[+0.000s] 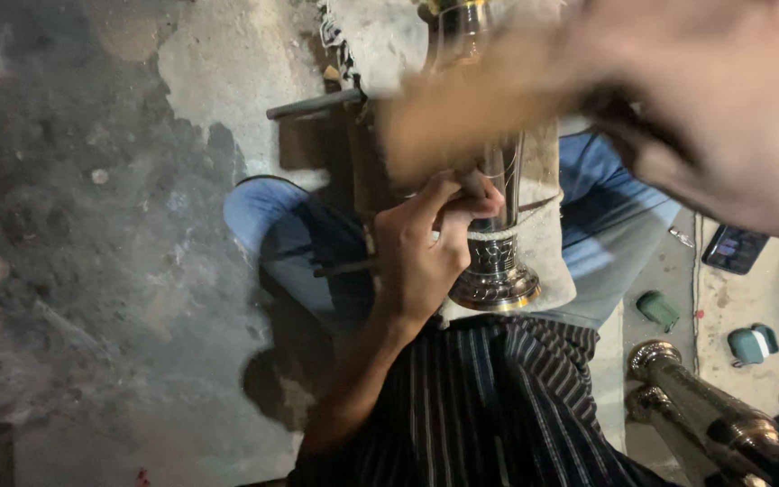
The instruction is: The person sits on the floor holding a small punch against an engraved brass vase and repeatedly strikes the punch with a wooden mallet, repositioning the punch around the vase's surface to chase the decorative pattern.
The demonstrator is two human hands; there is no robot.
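A shiny silver metal vessel (495, 271) with a flared, ornamented foot lies on a pale cloth pad (547, 243) across my lap. My left hand (421, 257) is closed around a small dark punch-like tool (472, 185), whose tip rests against the vessel's body. My right hand (723, 108) is close to the camera and strongly blurred. It grips a dark handle, and a blurred brown block like a wooden mallet head (462, 117) hangs over the vessel's upper part. The top of the vessel is hidden behind that blur.
Two more polished metal pieces (705, 410) lie at the lower right. A phone (734, 248) and two small green objects (658, 309) rest on the floor to the right. A metal rod (313, 105) juts out at the upper middle. Stained concrete floor (92, 225) fills the left.
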